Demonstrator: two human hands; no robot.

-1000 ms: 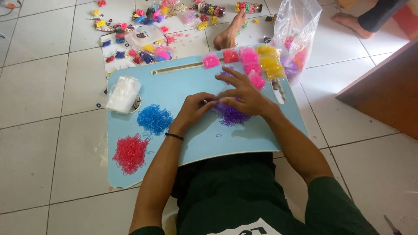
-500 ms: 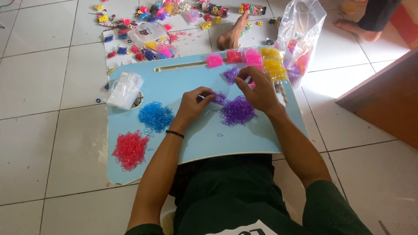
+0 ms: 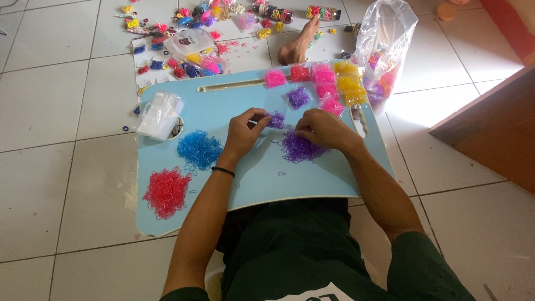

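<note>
Purple-band bag (image 3: 277,119) betw. left hand (image 3: 243,134) & right hand (image 3: 323,129).

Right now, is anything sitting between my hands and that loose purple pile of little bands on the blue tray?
Nothing visible. The right hand rests right at the top edge of the purple pile, and the left hand, pinching a small purple packet, has only bare blue tray between it and the pile.

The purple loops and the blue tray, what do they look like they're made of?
Purple loops: probably rubber or silicone bands, thin, glossy, tangled in a loose heap. Blue tray: likely painted board or plastic, smooth matte top; a pale edge shows at its rim.
</note>
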